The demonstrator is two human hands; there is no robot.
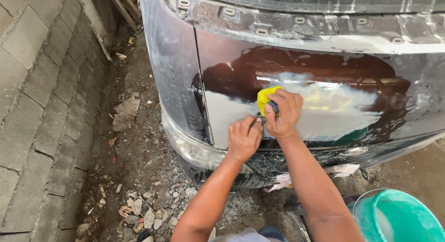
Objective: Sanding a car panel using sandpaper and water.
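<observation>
My right hand [283,113] presses a yellow sponge [265,98] against the glossy dark car body panel [232,75], fingers wrapped over the sponge and a small dark piece under them. Just below and left of it, my left hand [243,137] rests against the same wet panel with its fingers curled, touching the lower edge of what the right hand holds; I cannot tell whether it grips anything. A pale sanded, wet patch [333,103] spreads to the right of the sponge.
A teal bucket [398,219] with water stands at the bottom right. Crumpled masking paper [340,170] hangs under the panel. Stones and rubble [143,209] litter the dirt ground, and a paved brick strip [41,107] runs along the left.
</observation>
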